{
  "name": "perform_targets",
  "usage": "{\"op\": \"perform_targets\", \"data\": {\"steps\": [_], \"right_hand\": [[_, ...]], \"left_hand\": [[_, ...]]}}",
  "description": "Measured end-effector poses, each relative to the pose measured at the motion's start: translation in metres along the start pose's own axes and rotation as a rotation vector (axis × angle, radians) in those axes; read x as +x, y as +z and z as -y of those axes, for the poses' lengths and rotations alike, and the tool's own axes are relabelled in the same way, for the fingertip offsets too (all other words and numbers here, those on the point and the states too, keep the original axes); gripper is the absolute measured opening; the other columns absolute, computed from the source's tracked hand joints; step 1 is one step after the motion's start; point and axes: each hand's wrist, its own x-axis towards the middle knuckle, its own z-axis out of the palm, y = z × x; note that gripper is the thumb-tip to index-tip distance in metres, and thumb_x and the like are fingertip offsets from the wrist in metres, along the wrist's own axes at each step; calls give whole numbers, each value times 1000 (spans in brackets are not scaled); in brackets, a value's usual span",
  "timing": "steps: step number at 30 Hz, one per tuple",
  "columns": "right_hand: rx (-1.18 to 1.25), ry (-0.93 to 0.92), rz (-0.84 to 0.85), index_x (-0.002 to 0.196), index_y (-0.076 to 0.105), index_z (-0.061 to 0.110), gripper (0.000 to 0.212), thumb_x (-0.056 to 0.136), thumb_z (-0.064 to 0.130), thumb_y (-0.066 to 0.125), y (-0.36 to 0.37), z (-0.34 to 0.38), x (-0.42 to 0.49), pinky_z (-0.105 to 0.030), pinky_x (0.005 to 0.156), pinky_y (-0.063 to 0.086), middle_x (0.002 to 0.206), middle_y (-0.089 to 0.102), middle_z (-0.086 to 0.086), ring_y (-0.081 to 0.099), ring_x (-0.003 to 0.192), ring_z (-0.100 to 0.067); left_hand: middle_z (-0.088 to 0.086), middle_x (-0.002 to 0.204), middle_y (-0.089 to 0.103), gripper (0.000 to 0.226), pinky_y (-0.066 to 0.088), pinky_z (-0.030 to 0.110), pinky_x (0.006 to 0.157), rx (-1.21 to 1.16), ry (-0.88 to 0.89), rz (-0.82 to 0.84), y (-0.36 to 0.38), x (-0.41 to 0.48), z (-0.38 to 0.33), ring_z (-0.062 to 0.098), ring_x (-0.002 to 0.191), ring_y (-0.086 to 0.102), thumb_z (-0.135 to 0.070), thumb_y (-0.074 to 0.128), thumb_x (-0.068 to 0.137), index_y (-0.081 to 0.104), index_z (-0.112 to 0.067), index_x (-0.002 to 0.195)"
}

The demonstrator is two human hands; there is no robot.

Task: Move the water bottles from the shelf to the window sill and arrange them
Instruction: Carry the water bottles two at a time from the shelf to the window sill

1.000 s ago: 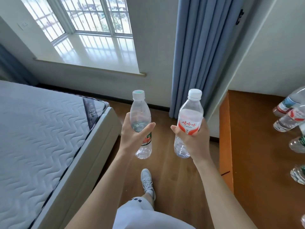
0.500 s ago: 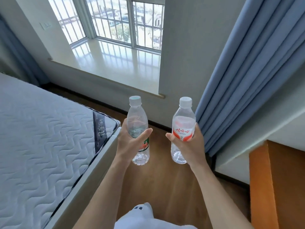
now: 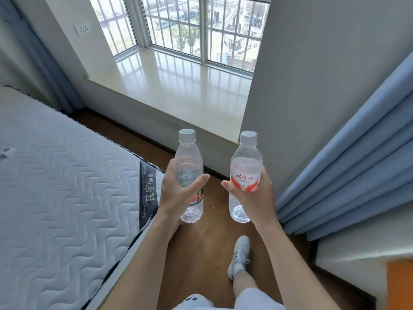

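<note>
My left hand (image 3: 178,195) grips a clear water bottle with a pale green cap and a red-green label (image 3: 188,159), held upright. Beside it, my right hand (image 3: 252,195) holds another upright clear bottle with a white cap and a red-and-white label (image 3: 245,166). Both bottles hang over the wooden floor, a short way in front of the pale stone window sill (image 3: 178,90), which lies bare beyond them. Only an orange corner of the shelf (image 3: 400,285) shows at the lower right.
A bed with a white quilted mattress (image 3: 55,186) fills the left side. Blue curtains (image 3: 357,171) hang at the right beside a white wall pillar (image 3: 301,86). Between bed and curtain runs a strip of wooden floor (image 3: 201,253), where my leg and white shoe (image 3: 240,256) stand.
The view has turned away from the shelf toward the window and come closer to the sill. The shelf's other bottles have left the frame. Both hands keep their bottles upright.
</note>
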Motion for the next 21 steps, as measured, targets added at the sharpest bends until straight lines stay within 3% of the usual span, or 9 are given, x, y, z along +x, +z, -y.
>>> {"op": "perform_targets", "data": {"steps": [6, 9, 17, 21], "right_hand": [[29, -7, 62, 117, 49, 26, 64, 68, 33, 91, 32, -8, 94, -6, 69, 52, 98, 60, 16, 64, 89, -2], [57, 1, 111, 119, 51, 26, 67, 66, 34, 91, 47, -11, 155, -14, 74, 55, 100, 62, 12, 65, 92, -5], [125, 24, 266, 114, 54, 28, 66, 62, 38, 94, 87, -2, 313, -33, 79, 60, 99, 66, 6, 67, 93, -14], [145, 16, 359, 116, 54, 27, 67, 63, 35, 93, 113, 4, 362, -33, 83, 60, 103, 65, 5, 66, 96, -13]], "left_hand": [[-12, 97, 60, 47, 51, 11, 69, 49, -9, -95, 18, 79, 10, -5, 91, 62, -25, 83, 75, 48, -45, 100], [-15, 96, 59, 48, 49, 8, 68, 73, -7, -146, 31, 128, 10, -11, 88, 60, -20, 82, 76, 48, -44, 98], [-16, 100, 58, 48, 49, 7, 70, 189, -12, -363, 40, 257, 4, -7, 95, 57, -29, 83, 75, 46, -44, 104], [-19, 101, 56, 50, 48, 5, 69, 191, -55, -436, 47, 294, 10, -11, 96, 56, -32, 82, 75, 46, -40, 109]]}}
